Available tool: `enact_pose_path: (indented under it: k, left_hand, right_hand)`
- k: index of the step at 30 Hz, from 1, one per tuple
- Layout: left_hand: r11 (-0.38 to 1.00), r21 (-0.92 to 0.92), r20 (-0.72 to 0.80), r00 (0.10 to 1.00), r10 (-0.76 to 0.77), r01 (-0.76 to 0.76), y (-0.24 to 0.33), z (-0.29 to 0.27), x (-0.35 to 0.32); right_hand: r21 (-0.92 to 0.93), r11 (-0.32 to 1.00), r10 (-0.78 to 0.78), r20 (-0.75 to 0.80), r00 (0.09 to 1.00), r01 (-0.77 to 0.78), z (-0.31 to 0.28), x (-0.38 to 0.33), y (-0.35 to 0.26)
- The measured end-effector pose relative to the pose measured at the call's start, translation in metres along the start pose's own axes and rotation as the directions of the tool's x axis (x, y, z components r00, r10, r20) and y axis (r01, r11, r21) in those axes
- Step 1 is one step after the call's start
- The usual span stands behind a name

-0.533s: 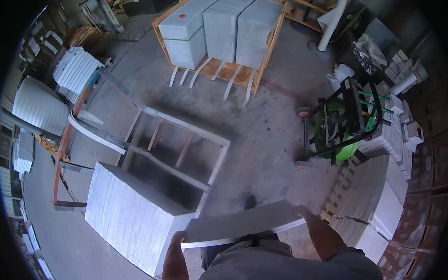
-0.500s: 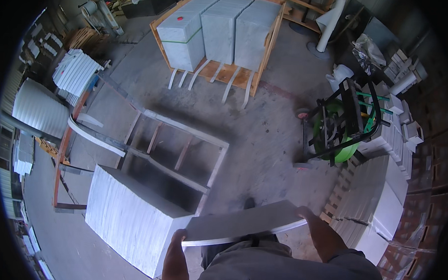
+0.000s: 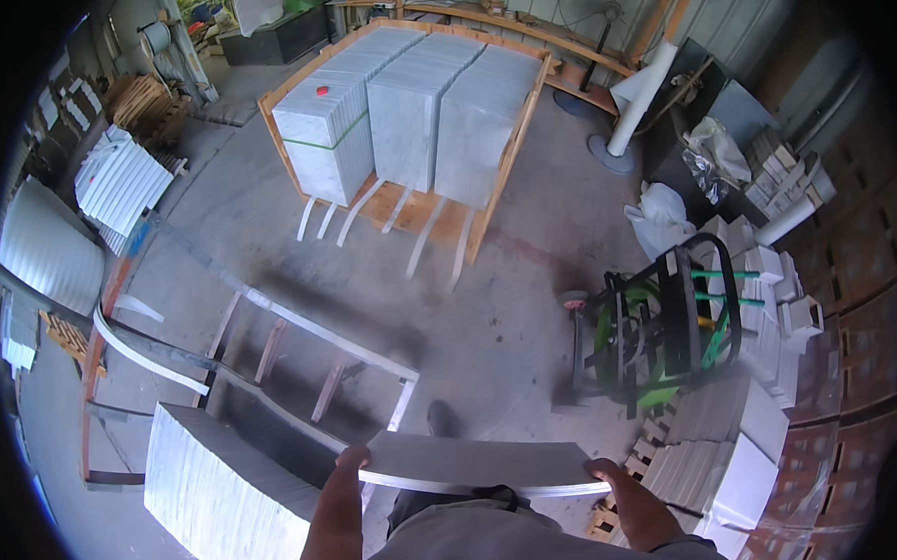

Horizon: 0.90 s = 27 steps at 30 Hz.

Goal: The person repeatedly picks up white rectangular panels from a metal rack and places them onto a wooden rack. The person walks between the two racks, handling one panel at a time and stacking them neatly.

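Grey stone fills this downward view of a workshop yard. A person carries one flat slab (image 3: 466,463) level in front of their body, above the concrete floor (image 3: 527,313). The left hand (image 3: 345,473) grips the slab's left end, fingers curled over the top edge. The right hand (image 3: 610,479) grips the right end the same way, fingers wrapped over the edge and pressed together. The thumbs are hidden under the slab, so their hold cannot be told. Both forearms come in from the lower edge, above a grey shirt.

Just left of the left hand stands a stack (image 3: 224,485) of pale slabs set on edge, packed tight. Behind it, an open wooden crate frame (image 3: 315,359) lies on the floor, touching the stack's far side. A dark shoe tip (image 3: 440,418) shows just beyond the slab's far edge.

To the right, near the right hand, is another pile of pale slabs (image 3: 731,453) on a pallet. Beyond that sits a green and black hand cart (image 3: 661,334).

Farther off, at the top centre, a wooden crate (image 3: 492,197) holds three tall blocks of slabs (image 3: 416,108), with white straps trailing onto the floor. More stacked stone sits along the left rim, blurred and bent by the lens; it may be ribbed sheets.
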State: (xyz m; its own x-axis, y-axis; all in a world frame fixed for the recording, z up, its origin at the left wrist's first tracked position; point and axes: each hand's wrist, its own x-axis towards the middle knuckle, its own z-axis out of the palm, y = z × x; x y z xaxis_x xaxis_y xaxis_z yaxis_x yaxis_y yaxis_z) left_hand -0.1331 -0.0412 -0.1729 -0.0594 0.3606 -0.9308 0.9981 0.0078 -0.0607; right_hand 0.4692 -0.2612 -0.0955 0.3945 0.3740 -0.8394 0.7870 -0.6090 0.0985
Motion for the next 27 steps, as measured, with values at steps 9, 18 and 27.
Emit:
enact_pose_path:
  k: [9,18,27]
  left_hand:
    - [0.999,0.048,-0.089,0.996,0.019,-0.015,0.045,-0.155,0.07]
    - [1.0,0.027,-0.215,0.976,0.017,-0.011,0.122,-0.333,0.072]
    - [0.989,0.148,-0.169,0.986,0.015,0.01,0.157,-0.456,0.097]
  right_hand:
    - [0.316,0.948,-0.003,0.108,0.994,-0.031,-0.111,0.058,-0.043]
    - [0.376,0.926,-0.037,0.062,0.997,0.011,-0.226,0.211,-0.086]
    - [0.371,0.929,-0.032,0.109,0.994,-0.011,-0.344,0.258,-0.152]
